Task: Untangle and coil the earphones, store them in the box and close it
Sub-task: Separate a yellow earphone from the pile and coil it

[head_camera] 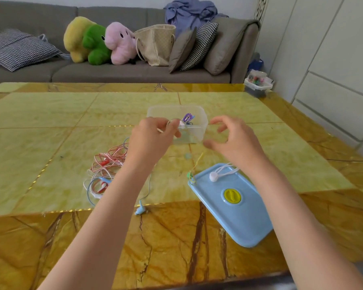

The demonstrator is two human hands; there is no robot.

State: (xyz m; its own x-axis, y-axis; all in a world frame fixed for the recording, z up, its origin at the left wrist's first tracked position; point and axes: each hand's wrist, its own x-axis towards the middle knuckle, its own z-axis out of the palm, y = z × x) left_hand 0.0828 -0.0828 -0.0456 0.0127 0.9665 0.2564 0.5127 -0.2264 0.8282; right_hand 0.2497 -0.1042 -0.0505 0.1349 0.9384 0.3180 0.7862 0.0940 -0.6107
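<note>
Yellow marble table point(50, 114), grey sofa point(113, 74) behind; left fingers point(172, 127) pinch white earphones point(181, 123), right fingers point(216, 121) spread, empty.

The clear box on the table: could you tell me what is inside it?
Inside the clear box lies a purple coiled earphone. The left hand covers the box's near left part, hiding anything there.

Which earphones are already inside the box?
The purple earphones, coiled inside the clear box. The red-and-white tangle and blue earphones lie on the table.
</note>
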